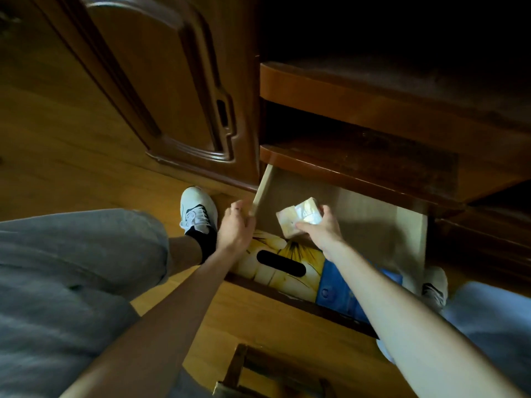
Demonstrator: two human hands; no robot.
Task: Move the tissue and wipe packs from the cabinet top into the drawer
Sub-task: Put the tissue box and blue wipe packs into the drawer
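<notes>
Small tissue pack (298, 218) — clasped in right hand (321, 229) above open drawer (373, 214) for lowering in — left hand (237, 225) gripping the side wall, apparently steadying it.

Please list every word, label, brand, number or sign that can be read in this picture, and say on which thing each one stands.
None can be read.
Small pack in the right hand: print too blurred to read.
Yellow tissue box in the drawer: picture only, no letters visible.
Blue pack: no readable text.
</notes>
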